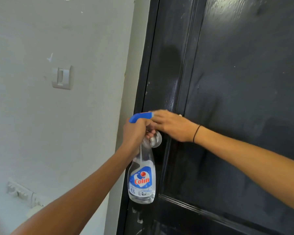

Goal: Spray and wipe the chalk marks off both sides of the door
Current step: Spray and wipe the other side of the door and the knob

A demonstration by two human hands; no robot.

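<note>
— How's the door point(236, 99)?
— Black, glossy, panelled, a few faint pale smudges; it fills the right side.
— The bottle?
— The clear spray bottle point(142, 175), blue head, hangs from the left hand point(136, 133), fingers curled round its neck beside the round knob point(157, 139).
— The right hand point(171, 124)?
— It rests over the nozzle, fingers seemingly loose.

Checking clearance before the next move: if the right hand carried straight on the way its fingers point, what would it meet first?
The right hand points leftward, fingertips already at the blue nozzle of the spray bottle held by the left hand. So the nozzle comes first, though depth is unclear.
</note>
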